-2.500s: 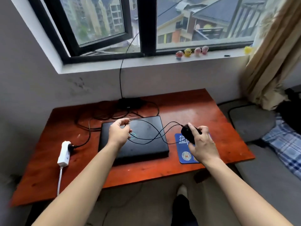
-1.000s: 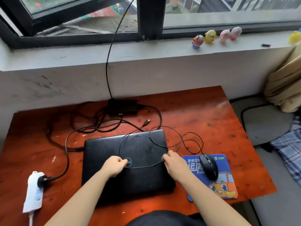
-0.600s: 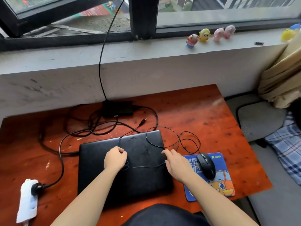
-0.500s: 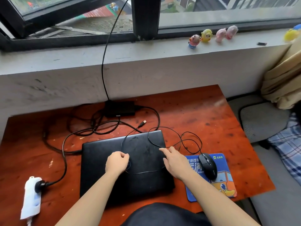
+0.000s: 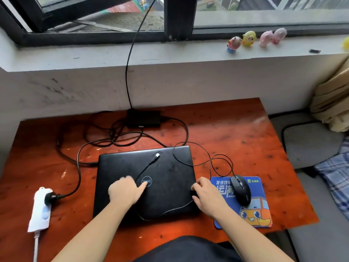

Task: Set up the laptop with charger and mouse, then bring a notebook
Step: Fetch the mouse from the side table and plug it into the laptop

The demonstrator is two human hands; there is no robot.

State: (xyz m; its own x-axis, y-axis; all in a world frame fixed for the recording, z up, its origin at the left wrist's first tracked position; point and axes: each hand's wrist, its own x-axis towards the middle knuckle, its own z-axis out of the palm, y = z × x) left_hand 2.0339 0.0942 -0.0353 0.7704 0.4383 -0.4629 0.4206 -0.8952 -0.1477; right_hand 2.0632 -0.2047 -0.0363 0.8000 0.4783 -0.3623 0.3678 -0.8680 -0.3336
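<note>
A closed black laptop (image 5: 170, 173) lies in the middle of the red-brown table (image 5: 236, 133). Right of it, a black mouse (image 5: 240, 190) sits on a blue mouse pad (image 5: 253, 218). The thin mouse cable (image 5: 200, 163) loops over the lid, and its USB plug (image 5: 157, 155) lies loose on the lid. My left hand (image 5: 123, 191) rests on the lid, pinching the cable. My right hand (image 5: 207, 197) is at the laptop's right edge, fingers curled where the cable runs in. The charger brick (image 5: 143, 119) sits at the back, its lead reaching the laptop's left side.
A white power strip (image 5: 40, 208) with a black plug in it lies at the table's left front. Tangled black leads (image 5: 105, 137) cover the back left. Small toy figures (image 5: 249, 37) stand on the windowsill. A grey cushion (image 5: 309, 146) and a curtain are to the right.
The USB plug has moved from the table behind the laptop onto the lid. A slack loop of cable now lies near the lid's front, and my right hand has shifted to the laptop's right edge.
</note>
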